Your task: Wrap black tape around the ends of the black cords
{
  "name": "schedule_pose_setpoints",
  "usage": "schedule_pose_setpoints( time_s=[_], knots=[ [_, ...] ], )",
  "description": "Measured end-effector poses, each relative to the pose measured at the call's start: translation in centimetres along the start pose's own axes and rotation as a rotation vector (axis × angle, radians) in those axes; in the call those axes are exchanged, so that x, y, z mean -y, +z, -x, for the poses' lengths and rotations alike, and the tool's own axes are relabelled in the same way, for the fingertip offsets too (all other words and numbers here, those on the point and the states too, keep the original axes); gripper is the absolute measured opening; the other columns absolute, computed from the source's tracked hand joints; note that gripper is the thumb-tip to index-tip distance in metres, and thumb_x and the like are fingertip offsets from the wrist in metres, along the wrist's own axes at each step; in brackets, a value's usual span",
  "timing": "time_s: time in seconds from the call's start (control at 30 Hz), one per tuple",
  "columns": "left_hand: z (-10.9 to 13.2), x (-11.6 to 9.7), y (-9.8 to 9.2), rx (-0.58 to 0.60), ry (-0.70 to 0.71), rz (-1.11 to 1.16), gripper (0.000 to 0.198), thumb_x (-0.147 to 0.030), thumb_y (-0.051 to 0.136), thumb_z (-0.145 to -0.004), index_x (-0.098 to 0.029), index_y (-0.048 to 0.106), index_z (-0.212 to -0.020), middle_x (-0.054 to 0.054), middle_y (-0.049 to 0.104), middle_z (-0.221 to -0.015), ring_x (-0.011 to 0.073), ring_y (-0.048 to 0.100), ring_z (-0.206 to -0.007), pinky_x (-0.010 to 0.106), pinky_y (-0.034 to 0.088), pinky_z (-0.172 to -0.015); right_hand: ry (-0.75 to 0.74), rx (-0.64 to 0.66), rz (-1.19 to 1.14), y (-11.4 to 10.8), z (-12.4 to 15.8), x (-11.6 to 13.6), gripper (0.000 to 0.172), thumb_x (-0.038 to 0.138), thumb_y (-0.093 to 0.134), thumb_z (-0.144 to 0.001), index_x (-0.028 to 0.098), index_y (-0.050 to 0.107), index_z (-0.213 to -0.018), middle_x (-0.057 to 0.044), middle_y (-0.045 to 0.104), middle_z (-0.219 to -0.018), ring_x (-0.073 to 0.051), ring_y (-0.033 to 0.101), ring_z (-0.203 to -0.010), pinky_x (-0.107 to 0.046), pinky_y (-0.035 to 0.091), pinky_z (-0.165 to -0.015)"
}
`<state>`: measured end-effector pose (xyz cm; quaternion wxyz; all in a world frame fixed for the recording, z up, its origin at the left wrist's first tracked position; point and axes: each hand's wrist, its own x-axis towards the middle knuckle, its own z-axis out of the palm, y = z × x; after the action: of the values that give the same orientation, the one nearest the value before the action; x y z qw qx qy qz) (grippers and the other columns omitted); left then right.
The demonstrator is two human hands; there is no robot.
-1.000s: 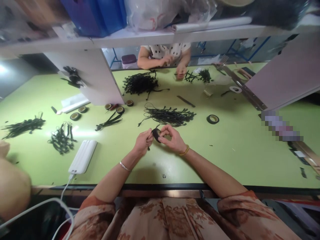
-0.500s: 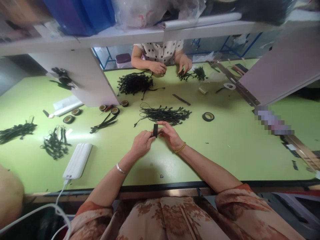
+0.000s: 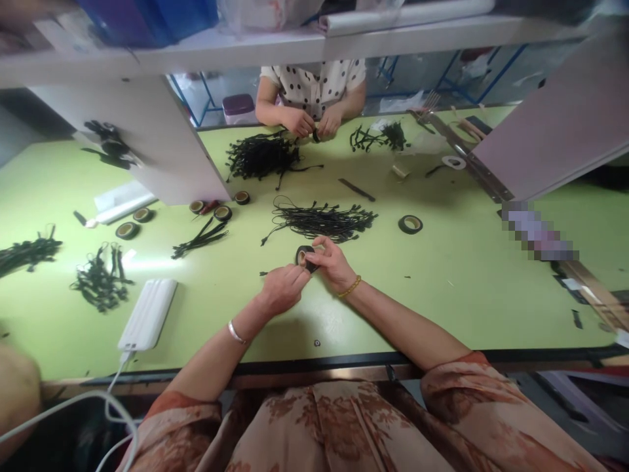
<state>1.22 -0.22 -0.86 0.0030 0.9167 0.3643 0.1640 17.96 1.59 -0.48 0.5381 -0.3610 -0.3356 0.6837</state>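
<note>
My right hand (image 3: 335, 267) grips a roll of black tape (image 3: 299, 255), its round opening now turned toward me, with the thumb at the core. My left hand (image 3: 283, 289) is closed in a pinch right against the roll's lower side. A small black cable end (image 3: 264, 273) pokes out to the left of that hand; the rest of the cable is hidden by the fingers. Just beyond both hands lies a bundle of thin black cables (image 3: 327, 221). Another roll of black tape (image 3: 410, 224) rests flat to the right.
Across the table a co-worker's hands (image 3: 314, 123) hold a small dark roll beside a pile of black cables (image 3: 263, 156). A white power bank (image 3: 148, 314) with a cord, more cable bundles (image 3: 102, 278) and tape rolls (image 3: 223, 213) lie left. A shelf (image 3: 275, 44) spans overhead.
The tape roll has turned from edge-on to showing its open side, and my right thumb has moved onto its core. The co-worker's hands have come together. The view has tilted slightly down.
</note>
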Motion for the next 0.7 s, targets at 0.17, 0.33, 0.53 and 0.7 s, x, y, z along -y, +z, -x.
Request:
schedule_pose_setpoints(
  time_s=[0.17,0.33,0.53,0.7],
  knots=[
    [-0.4,-0.2,0.3,0.157,-0.122,0.007,0.024,-0.02,0.038,-0.093,-0.017,0.061,-0.088,0.01,0.062,-0.077,0.0183,0.059,-0.07,0.029,0.036,-0.055,-0.015,0.028,-0.006,-0.5,-0.3,0.2,0.055,0.034,0.084,-0.059,0.025,0.042,-0.093,0.006,0.067,-0.062,-0.015,0.06,-0.055,-0.027,0.046,-0.056],
    [-0.8,0.1,1.0,0.248,-0.329,0.008,0.02,-0.018,0.041,-0.092,-0.015,0.06,-0.094,0.011,0.066,-0.085,0.0204,0.062,-0.073,0.029,0.038,-0.059,-0.042,0.044,0.024,-1.1,-1.0,-0.2,0.053,0.038,0.083,-0.059,0.025,0.044,-0.092,0.008,0.062,-0.058,-0.014,0.056,-0.053,-0.029,0.045,-0.06],
    [-1.1,0.9,0.8,0.198,-0.557,0.1,0.022,-0.025,0.038,-0.095,-0.016,0.057,-0.089,0.011,0.064,-0.083,0.0213,0.061,-0.072,0.029,0.036,-0.059,-0.054,0.007,0.059,-1.6,-1.4,-0.5,0.045,0.04,0.083,-0.062,0.023,0.047,-0.084,0.007,0.056,-0.058,-0.012,0.052,-0.051,-0.027,0.043,-0.057],
    [-1.4,1.4,0.9,-0.047,-0.774,0.553,0.02,-0.03,0.042,-0.093,-0.02,0.049,-0.077,-0.001,0.052,-0.063,0.0137,0.048,-0.058,0.026,0.035,-0.058,-0.089,0.053,0.178,-2.8,-1.1,-0.7,0.043,0.049,0.08,-0.067,0.022,0.05,-0.084,0.005,0.054,-0.061,-0.013,0.052,-0.053,-0.026,0.041,-0.055]
  ],
)
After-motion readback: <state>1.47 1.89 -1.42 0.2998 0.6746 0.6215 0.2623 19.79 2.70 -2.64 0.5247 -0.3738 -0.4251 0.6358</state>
